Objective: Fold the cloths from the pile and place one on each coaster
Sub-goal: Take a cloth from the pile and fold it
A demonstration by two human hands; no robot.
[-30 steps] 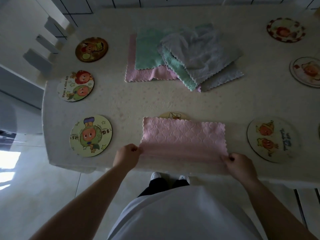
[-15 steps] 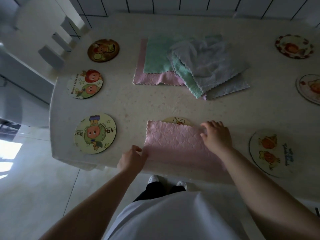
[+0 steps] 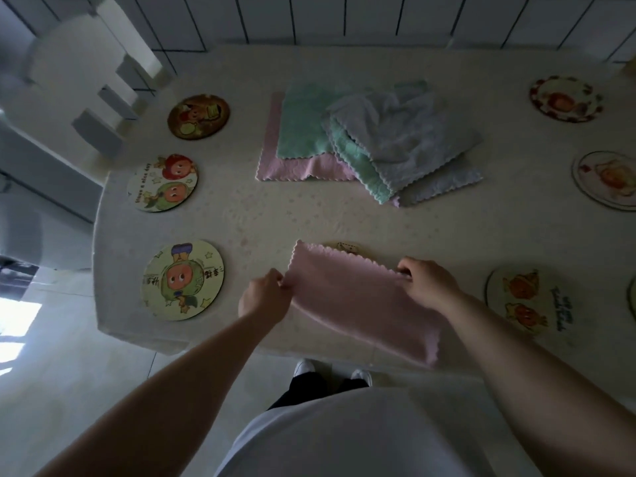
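— Where is the pink scalloped-edge microfibre cloth [image 3: 361, 297] at this moment?

— At the near edge of the cream worktop [image 3: 275, 218], folded into a long strip and lying at a slant, its right end drooping over the worktop's edge. It covers most of a round coaster [image 3: 347, 247] whose top rim just peeks out behind it.

— And the hands?

— The left hand [image 3: 263, 297] pinches the cloth's left end, fingers curled onto the edge. The right hand [image 3: 426, 282] grips the far edge further along, fingers bent over the scalloped border.

— What about the rest of the cloths?

— The loose pile of pink, mint-green and grey cloths [image 3: 371, 139] sits in the middle of the worktop, well apart from the hands.

— Coasters?

— Round cartoon-printed ones. Three down the left side: a brown one [image 3: 198, 116], a red-and-green fruit one [image 3: 162, 182], and a pale green one [image 3: 182, 279] just beside the left hand. On the right, one with two orange figures [image 3: 530, 301], and two more further back [image 3: 566, 99] [image 3: 607, 180]. All of these lie bare.
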